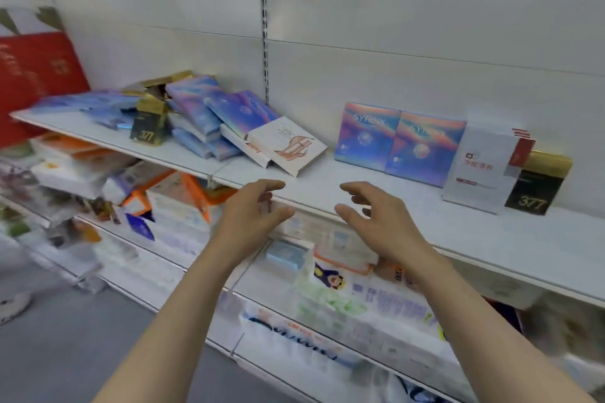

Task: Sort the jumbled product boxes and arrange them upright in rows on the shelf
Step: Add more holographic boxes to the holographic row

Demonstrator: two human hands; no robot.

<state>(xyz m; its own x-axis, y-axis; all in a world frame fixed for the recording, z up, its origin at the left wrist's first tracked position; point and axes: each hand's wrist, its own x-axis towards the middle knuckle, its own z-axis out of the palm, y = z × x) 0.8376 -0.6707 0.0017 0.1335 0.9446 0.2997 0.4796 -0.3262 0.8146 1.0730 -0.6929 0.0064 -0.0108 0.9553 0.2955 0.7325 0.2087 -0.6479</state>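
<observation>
Left hand [250, 209]: fingers spread, curled, holding nothing. Right hand [376, 222]: likewise empty, fingers apart. White illustrated box [288, 149] lies beyond the fingertips; shelf [314, 188] edge beneath.

Bare shelf [314, 188] between jumbled pile [209, 121] and upright boxes [399, 141]; passable.

A shop aisle: long white metal retail shelves [183, 154] on a slotted upright rail [264, 26] carry iridescent blue-purple SYRINX product boxes [366, 136], with packaged goods [360, 298] crowding lower tiers.
</observation>
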